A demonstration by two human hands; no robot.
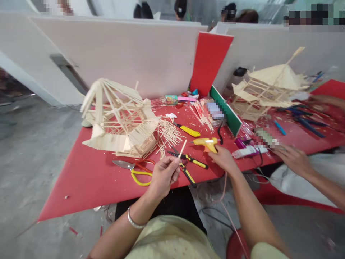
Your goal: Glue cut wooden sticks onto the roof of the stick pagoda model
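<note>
My left hand (163,174) pinches a short wooden stick (183,148) and holds it upright over the red table (88,176). My right hand (224,158) grips the handle of a yellow glue gun (205,142), whose nozzle points left toward the stick. A stick house model (121,118) stands just left of my hands, with a heap of loose sticks (168,136) beside it. Yellow-handled pliers (188,163) lie under my left hand.
Yellow and orange scissors (137,169) and a yellow cutter (188,130) lie on the table. A second stick house (269,90) stands at the right. A co-worker's hand (292,157) rests at the right near a green board (226,109). White partitions (134,54) stand behind.
</note>
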